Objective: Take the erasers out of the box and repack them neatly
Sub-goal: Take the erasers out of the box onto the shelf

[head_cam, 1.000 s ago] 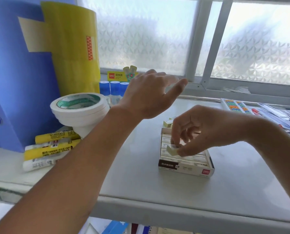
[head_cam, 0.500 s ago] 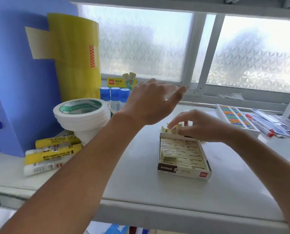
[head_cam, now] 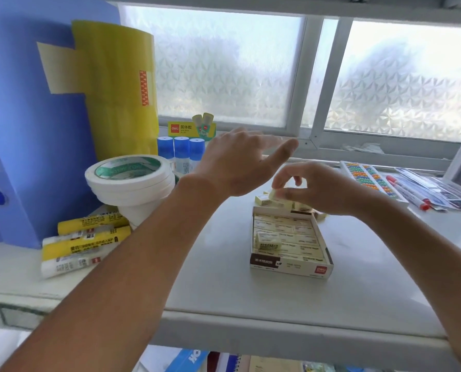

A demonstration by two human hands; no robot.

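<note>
An open white eraser box [head_cam: 291, 267] sits mid-shelf, filled with rows of cream erasers. One loose eraser [head_cam: 267, 241] lies askew on top of the rows. Behind the box is a small pile of loose erasers [head_cam: 264, 200]. My right hand [head_cam: 320, 187] is over that pile and pinches one eraser [head_cam: 275, 195] between thumb and fingertips. My left hand [head_cam: 240, 163] hovers in the air left of it, above the shelf, fingers spread and holding nothing.
White tape rolls [head_cam: 130, 181] and yellow glue tubes [head_cam: 89, 237] lie at left beside a blue binder [head_cam: 30, 116] and a yellow roll [head_cam: 116, 87]. Blue-capped glue sticks [head_cam: 181, 151] stand at the back. A bead tray [head_cam: 369, 181] and pens [head_cam: 412, 194] lie at right. The shelf edge [head_cam: 291, 334] is near.
My right hand dropped an eraser onto the rows in the box, moved back to the pile behind it and now pinches another eraser. My left hand stayed hovering.
</note>
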